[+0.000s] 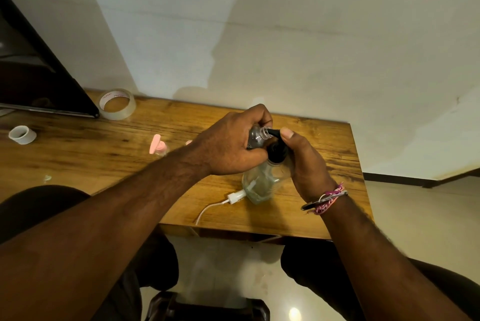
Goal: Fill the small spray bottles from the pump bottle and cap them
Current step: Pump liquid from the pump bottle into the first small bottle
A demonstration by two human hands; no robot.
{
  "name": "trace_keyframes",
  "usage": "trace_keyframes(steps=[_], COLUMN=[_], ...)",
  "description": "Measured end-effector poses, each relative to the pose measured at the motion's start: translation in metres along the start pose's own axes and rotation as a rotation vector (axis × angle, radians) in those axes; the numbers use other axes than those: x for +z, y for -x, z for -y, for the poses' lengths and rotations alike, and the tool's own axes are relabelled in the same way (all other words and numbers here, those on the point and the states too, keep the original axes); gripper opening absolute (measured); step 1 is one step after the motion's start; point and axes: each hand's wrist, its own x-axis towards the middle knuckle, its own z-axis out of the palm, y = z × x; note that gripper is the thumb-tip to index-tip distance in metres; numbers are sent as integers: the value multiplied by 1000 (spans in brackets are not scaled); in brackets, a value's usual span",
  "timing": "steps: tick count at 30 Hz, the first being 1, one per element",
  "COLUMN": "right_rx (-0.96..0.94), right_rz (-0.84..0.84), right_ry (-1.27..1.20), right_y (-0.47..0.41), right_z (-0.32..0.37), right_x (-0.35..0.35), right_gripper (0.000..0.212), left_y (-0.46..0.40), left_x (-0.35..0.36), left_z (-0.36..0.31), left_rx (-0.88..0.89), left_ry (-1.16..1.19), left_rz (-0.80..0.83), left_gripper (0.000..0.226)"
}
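Note:
A clear pump bottle point(261, 184) with a black pump head point(277, 147) stands on the wooden table point(104, 164). My left hand point(228, 142) grips a small clear spray bottle point(255, 134), tilted so its open threaded neck meets the black pump spout. My right hand point(302, 162) wraps the pump head, thumb on top of it. A white spray cap point(236, 196) with its thin tube lies on the table beside the pump bottle's base. Further left stands a small bottle with a pink cap point(157, 146); another pink piece point(188, 142) peeks out behind my left wrist.
A roll of clear tape point(117, 103) and a small white roll point(22, 134) lie at the back left, near a dark laptop point(39, 81). The wall runs right behind the table. The table's front edge point(233, 232) is close to my knees.

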Motion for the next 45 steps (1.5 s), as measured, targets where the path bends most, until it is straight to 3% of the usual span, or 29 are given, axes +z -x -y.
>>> trace_keyframes(steps=[15, 19, 23, 26, 30, 35, 41, 45], right_rx=[-6, -22, -40, -59, -75, -87, -73, -93], right_rz=[-22, -47, -96, -144, -155, -81, -32, -37], right_ry=[49, 58, 28, 50, 61, 62, 36, 49], right_y=[4, 0, -3, -3, -1, 5, 10, 9], right_z=[-7, -9, -15, -14, -14, -8, -2, -5], right_x=[7, 10, 12, 14, 14, 11, 13, 12], right_gripper=[70, 55, 85, 72, 76, 49, 70, 68], left_y=[5, 5, 4, 4, 3, 3, 2, 3], left_x=[0, 0, 2, 2, 2, 0, -1, -2], left_z=[-3, -1, -1, -1, 0, -1, -4, -4], left_rx=[-20, -21, -32, -33, -22, -30, -21, -27], left_ry=[-42, -40, -45, -52, -52, -36, -23, -21], left_rz=[-20, -22, -12, -12, -12, -21, -20, -14], left_gripper=[36, 36, 37, 39, 38, 36, 35, 34])
